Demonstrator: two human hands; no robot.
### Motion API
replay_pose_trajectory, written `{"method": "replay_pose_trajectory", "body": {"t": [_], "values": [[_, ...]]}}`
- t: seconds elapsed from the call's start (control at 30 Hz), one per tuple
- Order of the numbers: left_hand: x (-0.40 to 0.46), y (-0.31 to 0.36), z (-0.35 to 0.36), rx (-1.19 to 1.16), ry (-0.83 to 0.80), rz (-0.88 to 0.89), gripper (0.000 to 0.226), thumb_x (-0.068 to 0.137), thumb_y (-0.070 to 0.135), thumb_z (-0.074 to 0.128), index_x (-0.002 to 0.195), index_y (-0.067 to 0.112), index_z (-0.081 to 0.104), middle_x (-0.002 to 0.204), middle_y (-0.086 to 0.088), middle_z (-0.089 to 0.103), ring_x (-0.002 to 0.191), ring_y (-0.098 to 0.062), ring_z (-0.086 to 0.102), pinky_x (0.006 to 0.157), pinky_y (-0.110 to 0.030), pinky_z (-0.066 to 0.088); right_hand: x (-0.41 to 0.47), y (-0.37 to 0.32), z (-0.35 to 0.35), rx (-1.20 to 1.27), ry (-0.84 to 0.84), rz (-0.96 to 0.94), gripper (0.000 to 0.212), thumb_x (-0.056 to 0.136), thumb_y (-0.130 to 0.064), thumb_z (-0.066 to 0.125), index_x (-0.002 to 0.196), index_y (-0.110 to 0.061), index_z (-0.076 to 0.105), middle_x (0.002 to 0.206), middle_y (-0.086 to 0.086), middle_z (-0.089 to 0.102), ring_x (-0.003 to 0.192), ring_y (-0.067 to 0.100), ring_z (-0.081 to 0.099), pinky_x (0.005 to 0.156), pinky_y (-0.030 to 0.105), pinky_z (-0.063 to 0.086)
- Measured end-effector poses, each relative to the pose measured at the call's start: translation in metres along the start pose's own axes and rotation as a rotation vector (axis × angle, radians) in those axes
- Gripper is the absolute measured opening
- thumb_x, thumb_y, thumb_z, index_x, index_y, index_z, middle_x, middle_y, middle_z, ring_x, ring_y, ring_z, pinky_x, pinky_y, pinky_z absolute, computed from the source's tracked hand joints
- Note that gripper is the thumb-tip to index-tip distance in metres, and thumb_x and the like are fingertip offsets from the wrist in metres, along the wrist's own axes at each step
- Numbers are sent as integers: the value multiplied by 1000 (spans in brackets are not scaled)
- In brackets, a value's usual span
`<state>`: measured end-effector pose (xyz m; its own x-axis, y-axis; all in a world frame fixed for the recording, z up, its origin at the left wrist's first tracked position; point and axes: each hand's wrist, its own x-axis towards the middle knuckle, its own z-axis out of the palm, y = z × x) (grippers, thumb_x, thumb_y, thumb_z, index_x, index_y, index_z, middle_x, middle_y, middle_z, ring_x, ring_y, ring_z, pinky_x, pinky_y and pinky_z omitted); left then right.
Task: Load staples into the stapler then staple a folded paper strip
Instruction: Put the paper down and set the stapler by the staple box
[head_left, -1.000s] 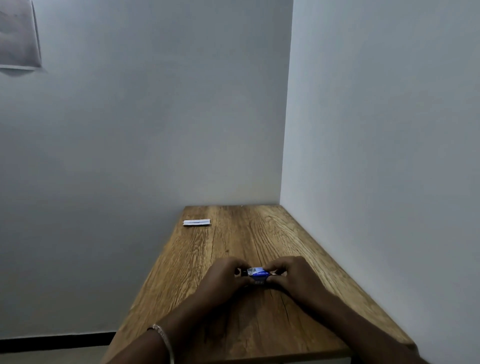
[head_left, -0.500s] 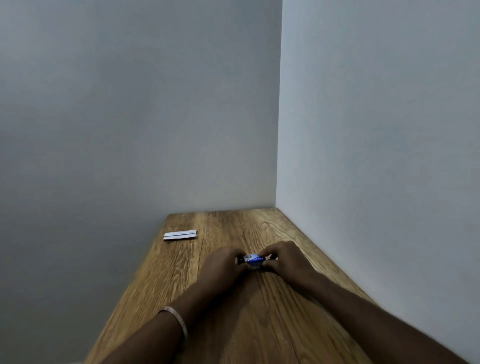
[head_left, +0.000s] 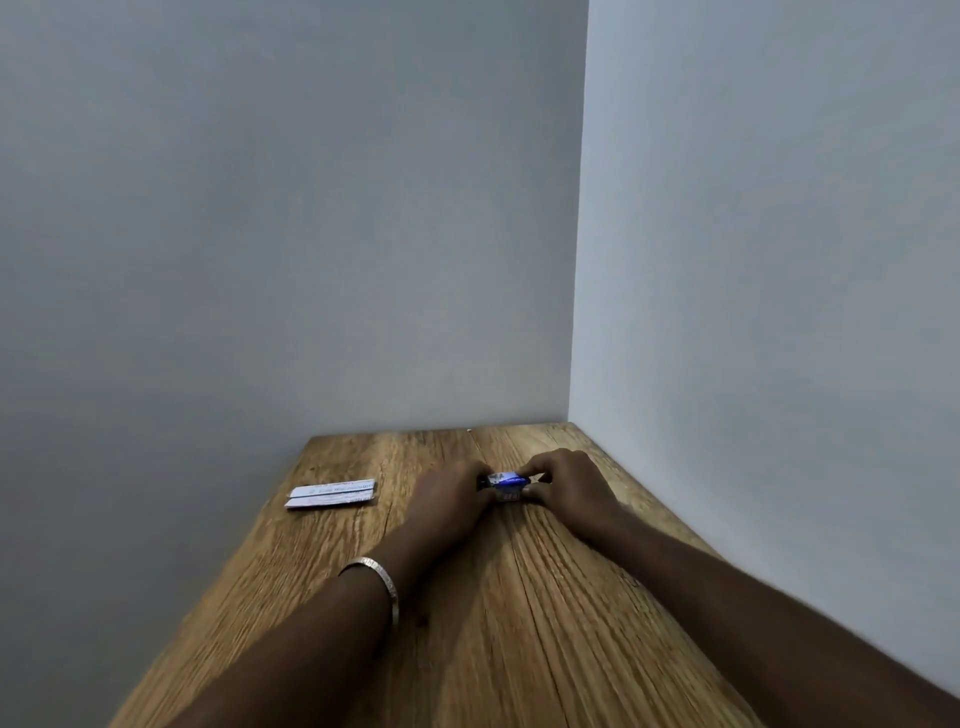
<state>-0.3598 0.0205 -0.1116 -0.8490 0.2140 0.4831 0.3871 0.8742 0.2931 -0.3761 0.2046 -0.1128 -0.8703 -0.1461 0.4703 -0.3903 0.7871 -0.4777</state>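
A small blue and white object (head_left: 506, 483), either the stapler or a staple box, sits on the wooden table (head_left: 519, 623) between both hands; it is too small and too covered to tell which. My left hand (head_left: 451, 499) grips its left end and my right hand (head_left: 566, 486) grips its right end, with fingers curled over it. A folded white paper strip (head_left: 332, 493) lies flat on the table to the left, well apart from my left hand. A metal bangle (head_left: 376, 577) circles my left wrist.
The table stands in a corner: a grey wall runs along its far edge and another along its right edge. Its left edge drops off just beyond the paper strip.
The view has tilted down and moved nearer to the table. Both hands keep their hold on the small blue object, which has stayed at the same spot on the table.
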Motion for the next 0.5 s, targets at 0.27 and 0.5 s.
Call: {"method": "replay_pose_trajectory", "body": {"t": [0.27,0.5], "values": [[39,-17,21,-51,39,-39,30,93,35,61,117,18,67,112,-2,69,99,-18,61,86,-40,53,43,20,21,36,40,32,28,81,-23,80,109,-22,77,108,-2,76,93,12,66,84,32,53],[38,-20,24,-33,41,-35,30,93,36,60,118,21,66,113,-1,69,102,-19,62,89,-44,51,43,24,22,73,62,17,32,79,-27,82,110,-24,76,110,-5,76,86,4,61,82,28,52]]}}
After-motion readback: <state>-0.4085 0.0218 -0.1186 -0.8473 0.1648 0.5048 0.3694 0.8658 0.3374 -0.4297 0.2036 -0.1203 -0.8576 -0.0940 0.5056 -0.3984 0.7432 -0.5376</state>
